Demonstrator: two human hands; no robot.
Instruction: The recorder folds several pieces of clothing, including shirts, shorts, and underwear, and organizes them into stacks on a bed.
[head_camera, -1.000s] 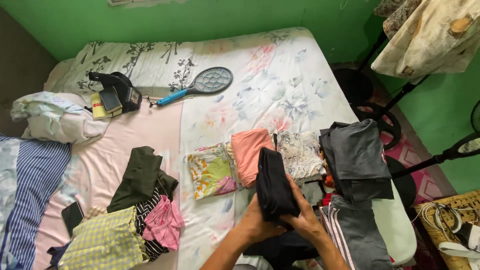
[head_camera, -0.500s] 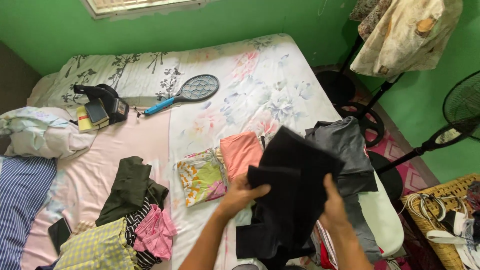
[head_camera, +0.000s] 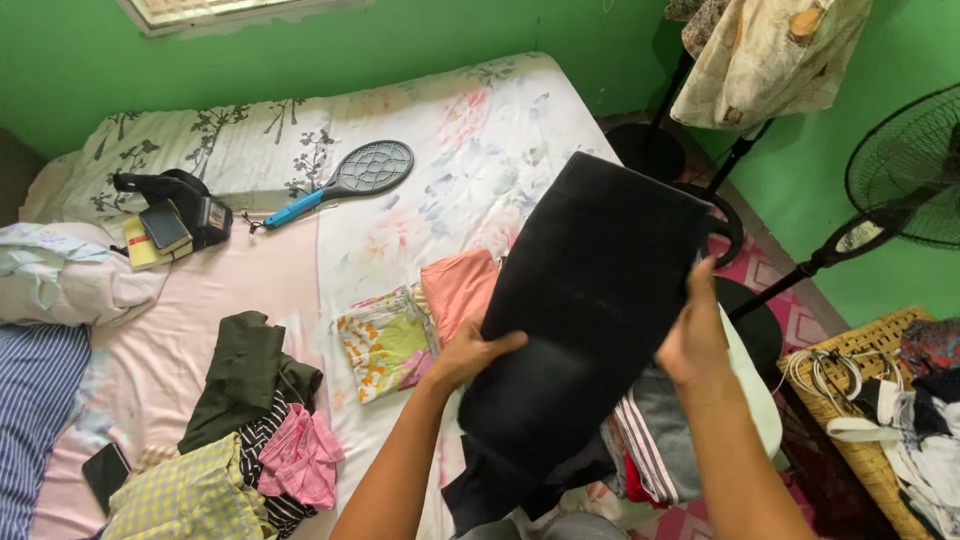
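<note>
Head view: a black garment (head_camera: 590, 300) is held spread above the near right of the bed (head_camera: 520, 130), gripped at its edges by the left hand (head_camera: 470, 352) and right hand (head_camera: 692, 335), fingers clenched on cloth. Edges are best kept level and taut. No labels are legible; a small yellow packet (head_camera: 140, 252) lies far left.
</note>
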